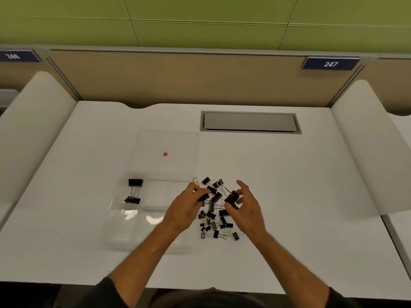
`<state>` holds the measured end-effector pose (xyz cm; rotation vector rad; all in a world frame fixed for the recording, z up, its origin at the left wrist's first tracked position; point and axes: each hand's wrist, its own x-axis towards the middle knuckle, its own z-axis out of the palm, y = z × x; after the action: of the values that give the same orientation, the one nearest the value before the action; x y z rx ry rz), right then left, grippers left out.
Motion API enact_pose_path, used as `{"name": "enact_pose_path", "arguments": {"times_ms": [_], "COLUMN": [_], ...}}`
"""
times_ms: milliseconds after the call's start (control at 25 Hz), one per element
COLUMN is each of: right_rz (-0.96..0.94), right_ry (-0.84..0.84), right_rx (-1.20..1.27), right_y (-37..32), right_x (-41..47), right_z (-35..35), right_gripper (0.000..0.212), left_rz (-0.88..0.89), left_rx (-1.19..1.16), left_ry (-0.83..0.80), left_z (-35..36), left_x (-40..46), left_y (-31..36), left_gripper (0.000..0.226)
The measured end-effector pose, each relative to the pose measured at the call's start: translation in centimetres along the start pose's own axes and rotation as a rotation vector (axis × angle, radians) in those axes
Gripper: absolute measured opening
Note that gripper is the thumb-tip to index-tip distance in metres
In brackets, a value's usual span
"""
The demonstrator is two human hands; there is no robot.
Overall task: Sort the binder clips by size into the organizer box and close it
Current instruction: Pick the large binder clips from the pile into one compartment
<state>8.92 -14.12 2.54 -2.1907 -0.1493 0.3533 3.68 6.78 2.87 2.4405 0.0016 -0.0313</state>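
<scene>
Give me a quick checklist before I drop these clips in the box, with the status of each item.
1. Organizer box lid open: ok.
2. Left hand holds a clip: ok.
3. Right hand holds a large clip: ok.
4. Two large clips already share the far left compartment: ok.
5. Size of the left hand's clip: cannot tell.
6. Pile sorted: not ok, many clips lie loose on the desk.

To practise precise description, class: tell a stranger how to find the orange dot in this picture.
Start at the white desk and find the clear organizer box left of the heap of black binder clips. Its open lid lies flat beyond the compartments. The orange dot sits near the lid's middle, the only bright-coloured spot among clear plastic and black clips.
</scene>
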Motion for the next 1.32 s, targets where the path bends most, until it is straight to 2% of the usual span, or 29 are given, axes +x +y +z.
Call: {"name": "enact_pose_path", "arguments": {"times_ms": [400,720,1160,1320], "right_rz": [0.010,-0.001,0.024,0.034], "right_ry": [0.037,0.045,0.055,0.064], "right_rx": [0.002,0.018,-0.007,-0.012], "right_y": [-5.8,-8.5,-9.4,-9.5], "right_x": [-2.0,-3.0,-2.9,-2.7], "right_z": [9.4,16.5,18.5,18.3], "right_gripper": [0.075,0.075,0.072,0.072], "left_rz": [-0.068,-0.084,-0.119,-0.083], "left_rx": [0.020,0.084,0.083,0.204], "left_ry": [0.033,0.089,-0.059,-0.067], "left_z": [-6.9,-11.3,-12.7,-12.7], "left_x": [-4.9,-7.9,-7.1,-5.2], "left_y": [-8.6,-16.3,-22.4,-23.1], "left_gripper": [0.073,0.057,0.064,0.068]}}
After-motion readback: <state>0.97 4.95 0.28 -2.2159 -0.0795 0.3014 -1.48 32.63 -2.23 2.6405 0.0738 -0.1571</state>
